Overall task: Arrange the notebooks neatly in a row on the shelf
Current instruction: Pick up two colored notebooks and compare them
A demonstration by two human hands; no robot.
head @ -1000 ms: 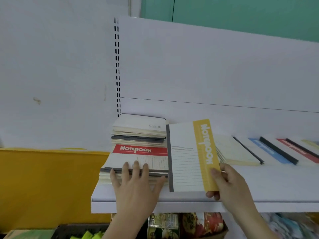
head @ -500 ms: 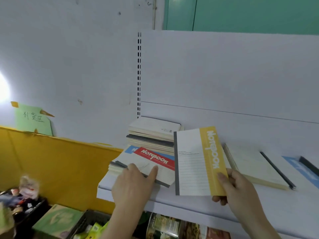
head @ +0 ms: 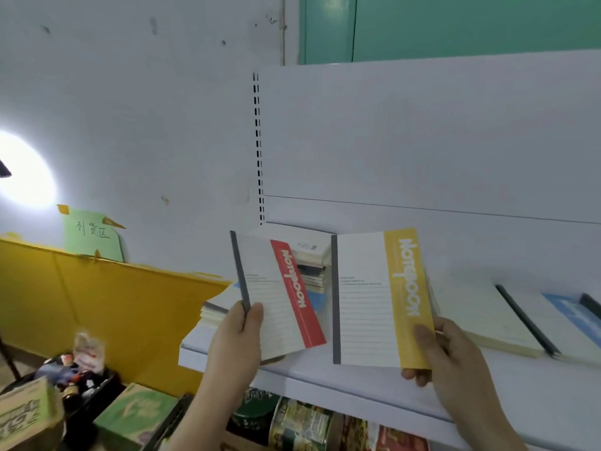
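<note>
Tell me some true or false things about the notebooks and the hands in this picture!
1. The left hand holds the red-striped notebook. True.
2. The right hand holds a green notebook. False: it holds the yellow-striped notebook.
3. Both held notebooks lie flat on the shelf. False: both are lifted and tilted up.
4. A stack of notebooks sits behind the red-striped one. True.
5. More notebooks lie to the right, one blue-striped notebook among them. True.

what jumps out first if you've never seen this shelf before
Two notebooks held up in front of the shelf: the red-striped notebook in the left hand, the yellow-striped notebook in the right hand. Behind them a messy stack of notebooks sits at the shelf's left end.
</note>
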